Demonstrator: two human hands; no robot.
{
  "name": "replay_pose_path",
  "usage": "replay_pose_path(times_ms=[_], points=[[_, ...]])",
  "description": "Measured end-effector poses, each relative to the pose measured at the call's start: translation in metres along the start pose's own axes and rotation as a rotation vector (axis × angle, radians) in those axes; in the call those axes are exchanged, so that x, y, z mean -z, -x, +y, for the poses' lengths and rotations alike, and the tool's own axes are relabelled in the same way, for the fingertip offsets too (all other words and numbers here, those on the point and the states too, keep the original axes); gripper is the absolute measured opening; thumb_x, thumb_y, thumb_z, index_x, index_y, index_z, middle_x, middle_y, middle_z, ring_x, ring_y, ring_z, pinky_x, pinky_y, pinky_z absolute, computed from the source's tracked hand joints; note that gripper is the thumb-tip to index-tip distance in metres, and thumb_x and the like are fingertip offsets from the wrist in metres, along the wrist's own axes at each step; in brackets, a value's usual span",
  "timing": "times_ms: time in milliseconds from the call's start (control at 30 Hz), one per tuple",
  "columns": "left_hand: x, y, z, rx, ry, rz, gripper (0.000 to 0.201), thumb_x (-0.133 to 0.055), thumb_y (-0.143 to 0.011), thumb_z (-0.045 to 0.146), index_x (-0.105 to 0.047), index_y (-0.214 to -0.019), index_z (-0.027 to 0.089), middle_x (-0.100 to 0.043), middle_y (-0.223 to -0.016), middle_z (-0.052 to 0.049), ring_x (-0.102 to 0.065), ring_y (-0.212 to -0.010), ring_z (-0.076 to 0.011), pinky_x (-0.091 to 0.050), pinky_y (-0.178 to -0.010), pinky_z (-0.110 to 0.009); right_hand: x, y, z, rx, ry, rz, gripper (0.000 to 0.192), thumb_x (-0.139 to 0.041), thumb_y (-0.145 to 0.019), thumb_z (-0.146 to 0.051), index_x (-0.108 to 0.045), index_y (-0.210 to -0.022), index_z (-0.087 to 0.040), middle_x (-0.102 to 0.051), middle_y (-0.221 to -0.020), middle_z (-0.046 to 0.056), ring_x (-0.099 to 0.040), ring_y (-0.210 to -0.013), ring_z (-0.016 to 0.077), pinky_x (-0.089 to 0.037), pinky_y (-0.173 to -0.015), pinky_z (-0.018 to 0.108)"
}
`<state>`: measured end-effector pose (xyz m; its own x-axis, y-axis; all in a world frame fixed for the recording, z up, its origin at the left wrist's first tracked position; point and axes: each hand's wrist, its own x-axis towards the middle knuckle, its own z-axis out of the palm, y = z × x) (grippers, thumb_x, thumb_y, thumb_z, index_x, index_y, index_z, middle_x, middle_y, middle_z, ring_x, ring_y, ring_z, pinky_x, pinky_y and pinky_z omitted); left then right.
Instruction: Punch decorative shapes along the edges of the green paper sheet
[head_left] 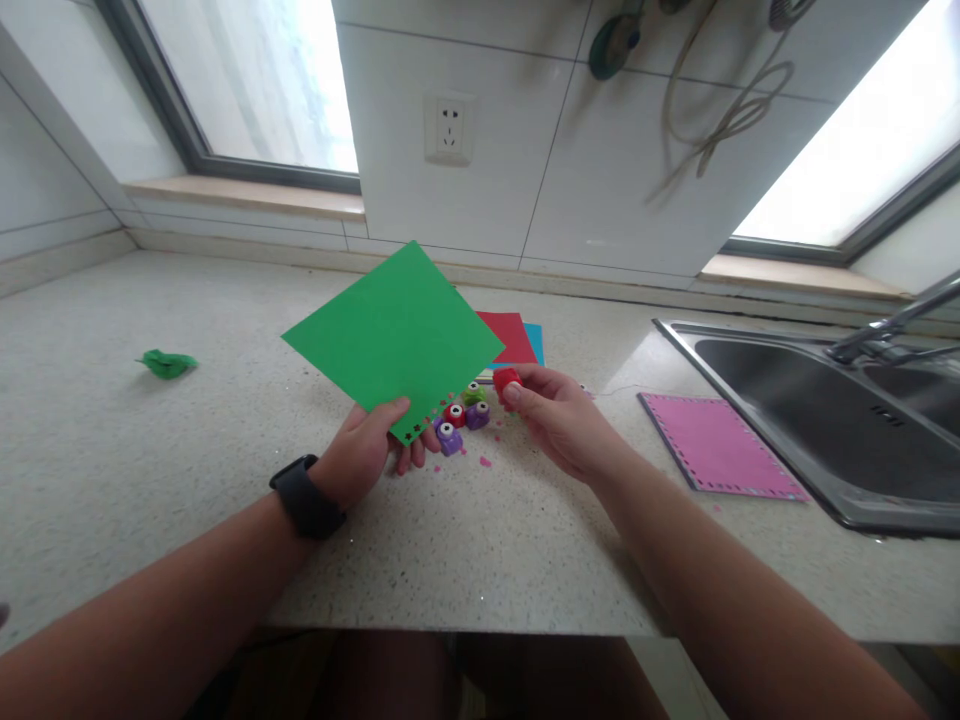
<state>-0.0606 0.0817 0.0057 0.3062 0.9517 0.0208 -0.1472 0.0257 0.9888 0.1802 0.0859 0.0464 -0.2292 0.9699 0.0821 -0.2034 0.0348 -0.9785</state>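
My left hand (379,440) pinches a green sheet of paper (397,330) near its lowest corner, thumb on top. Along the sheet's lower right edge runs a row of small punched holes, some star-shaped. In my right hand (555,410) is a red craft punch (508,380), held between thumb and fingers just right of the sheet and apart from it. Below the sheet's edge, on the counter, sit a purple punch (448,438), a red-and-white punch (454,414), a second purple punch (478,416) and a green punch (475,393).
Red paper (510,335) and blue paper (535,340) lie behind the sheet. A pink sheet (720,445) with punched edges rests beside the steel sink (795,420). Crumpled green material (167,363) lies at left. Pink paper bits (485,461) dot the counter (465,560).
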Motion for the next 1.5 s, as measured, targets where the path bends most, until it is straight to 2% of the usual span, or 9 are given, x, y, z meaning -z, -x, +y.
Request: replay_pose_path(times_ms=[233, 433, 667, 900, 1100, 1300, 1500], points=[[0.000, 0.003, 0.000, -0.004, -0.071, -0.023, 0.048, -0.045, -0.096, 0.043, -0.067, -0.069, 0.011, -0.068, -0.062, -0.013, -0.054, -0.044, -0.0148, -0.038, -0.039, -0.026, -0.007, 0.000, 0.004, -0.003, -0.029, -0.018, 0.033, -0.082, -0.078, -0.043, -0.071, -0.099, -0.020, -0.069, -0.092, 0.003, -0.060, -0.079, 0.0148, -0.049, -0.076, 0.033], [-0.001, 0.003, 0.000, -0.008, -0.080, -0.020, 0.047, -0.046, -0.096, 0.043, -0.068, -0.071, 0.011, -0.071, -0.068, -0.014, -0.056, -0.046, -0.0152, -0.039, -0.040, -0.027, -0.008, -0.001, 0.006, 0.003, -0.040, -0.017, 0.036, -0.083, -0.077, -0.046, -0.069, -0.098, -0.020, -0.069, -0.092, 0.004, -0.062, -0.080, 0.0155, -0.052, -0.079, 0.035], [0.001, 0.002, -0.001, -0.004, -0.097, -0.022, 0.049, -0.044, -0.097, 0.044, -0.070, -0.071, 0.011, -0.069, -0.065, -0.012, -0.056, -0.047, -0.0157, -0.039, -0.041, -0.027, -0.011, 0.000, 0.009, -0.028, -0.139, -0.059, 0.034, -0.086, -0.077, -0.041, -0.069, -0.097, -0.020, -0.072, -0.096, 0.004, -0.067, -0.083, 0.0144, -0.054, -0.084, 0.035], [-0.001, 0.004, 0.002, -0.014, -0.134, -0.032, 0.051, -0.041, -0.098, 0.043, -0.071, -0.072, 0.010, -0.067, -0.061, -0.011, -0.053, -0.044, -0.0146, -0.039, -0.041, -0.027, -0.011, 0.000, 0.008, -0.014, -0.113, -0.050, 0.035, -0.086, -0.076, -0.042, -0.069, -0.097, -0.020, -0.073, -0.097, 0.005, -0.069, -0.085, 0.0158, -0.056, -0.086, 0.037], [-0.004, 0.004, 0.005, -0.012, -0.135, -0.013, 0.050, -0.041, -0.097, 0.041, -0.069, -0.068, 0.011, -0.066, -0.061, -0.012, -0.053, -0.045, -0.0151, -0.039, -0.041, -0.027, -0.010, -0.001, 0.011, 0.038, -0.085, -0.056, 0.032, -0.088, -0.074, -0.035, -0.066, -0.094, -0.021, -0.071, -0.094, 0.002, -0.069, -0.085, 0.0146, -0.056, -0.086, 0.035], [-0.005, 0.005, 0.007, 0.004, -0.136, 0.007, 0.049, -0.042, -0.096, 0.042, -0.068, -0.066, 0.012, -0.067, -0.060, -0.012, -0.053, -0.044, -0.0151, -0.039, -0.041, -0.027, -0.007, -0.002, 0.015, 0.084, -0.053, -0.023, 0.040, -0.090, -0.069, -0.026, -0.063, -0.098, -0.023, -0.069, -0.093, -0.001, -0.068, -0.088, 0.0141, -0.056, -0.088, 0.034], [-0.008, 0.004, 0.012, 0.000, -0.156, 0.010, 0.048, -0.045, -0.092, 0.044, -0.067, -0.064, 0.012, -0.066, -0.059, -0.012, -0.052, -0.041, -0.0148, -0.038, -0.040, -0.027, -0.009, -0.001, 0.012, 0.071, -0.058, -0.033, 0.038, -0.091, -0.068, -0.026, -0.061, -0.092, -0.022, -0.068, -0.089, -0.002, -0.068, -0.086, 0.0140, -0.057, -0.086, 0.033]])
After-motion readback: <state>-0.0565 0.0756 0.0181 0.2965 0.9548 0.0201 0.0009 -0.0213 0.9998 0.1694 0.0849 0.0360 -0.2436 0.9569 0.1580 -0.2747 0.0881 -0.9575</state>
